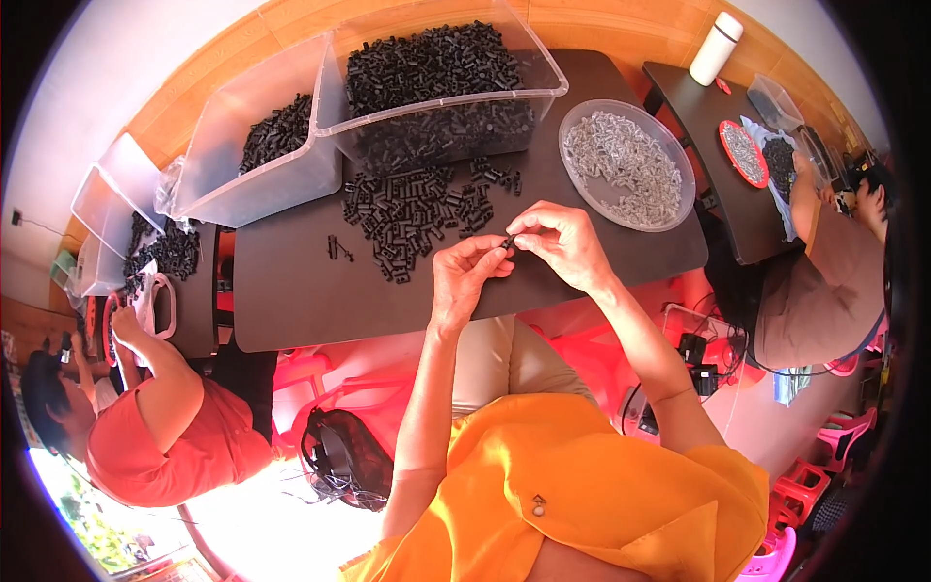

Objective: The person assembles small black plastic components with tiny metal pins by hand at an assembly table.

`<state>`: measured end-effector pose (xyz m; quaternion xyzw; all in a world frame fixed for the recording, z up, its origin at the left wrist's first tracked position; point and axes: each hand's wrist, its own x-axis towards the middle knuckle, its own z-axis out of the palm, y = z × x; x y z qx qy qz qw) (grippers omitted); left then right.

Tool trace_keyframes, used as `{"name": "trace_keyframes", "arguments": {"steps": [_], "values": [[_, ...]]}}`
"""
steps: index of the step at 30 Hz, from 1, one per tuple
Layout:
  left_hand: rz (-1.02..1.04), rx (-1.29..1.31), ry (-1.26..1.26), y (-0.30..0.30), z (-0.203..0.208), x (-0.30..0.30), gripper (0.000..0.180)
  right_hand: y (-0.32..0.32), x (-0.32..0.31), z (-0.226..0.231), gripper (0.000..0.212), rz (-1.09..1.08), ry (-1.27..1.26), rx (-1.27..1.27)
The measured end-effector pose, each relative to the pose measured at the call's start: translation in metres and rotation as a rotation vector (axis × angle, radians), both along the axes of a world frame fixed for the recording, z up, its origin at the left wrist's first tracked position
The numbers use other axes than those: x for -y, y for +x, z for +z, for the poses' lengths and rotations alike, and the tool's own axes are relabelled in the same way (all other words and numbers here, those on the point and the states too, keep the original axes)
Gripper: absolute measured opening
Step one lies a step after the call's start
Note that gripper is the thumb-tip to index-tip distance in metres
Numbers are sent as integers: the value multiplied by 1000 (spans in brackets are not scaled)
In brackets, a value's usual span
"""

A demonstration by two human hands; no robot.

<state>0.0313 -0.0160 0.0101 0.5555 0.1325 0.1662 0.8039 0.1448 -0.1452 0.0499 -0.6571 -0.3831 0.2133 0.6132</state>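
Over the front part of the dark table (320, 301), my left hand (467, 279) and my right hand (562, 247) meet at their fingertips. Both pinch one small black plastic part (508, 242) between them; its finer details are too small to make out. A loose pile of short black tubular parts (412, 213) lies just beyond my left hand, with a few stray pieces left of it. Past my right hand, a round clear tray (690, 194) holds many small transparent pieces (621, 160).
Behind the pile stand a large clear bin (441, 103) and another clear bin (291, 186), both holding black parts. A person in red (175, 427) works at a table on the left. Another person (815, 281) works on the right, near a white bottle (716, 48).
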Motion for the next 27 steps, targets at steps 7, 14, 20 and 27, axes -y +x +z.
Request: {"name": "trace_keyframes", "arguments": {"steps": [7,14,20,27], "values": [[-8,3,7,1,-2,0,17,-1,-1,1,10,-7,-47,278],[-42,-10,36,2,-4,-1,17,4,-2,9,9,30,-50,481],[-32,2,-12,1,-6,-2,16,5,-5,7,5,53,-8,563],[-69,-24,51,2,-4,-3,15,9,-5,8,4,132,-19,613]]}}
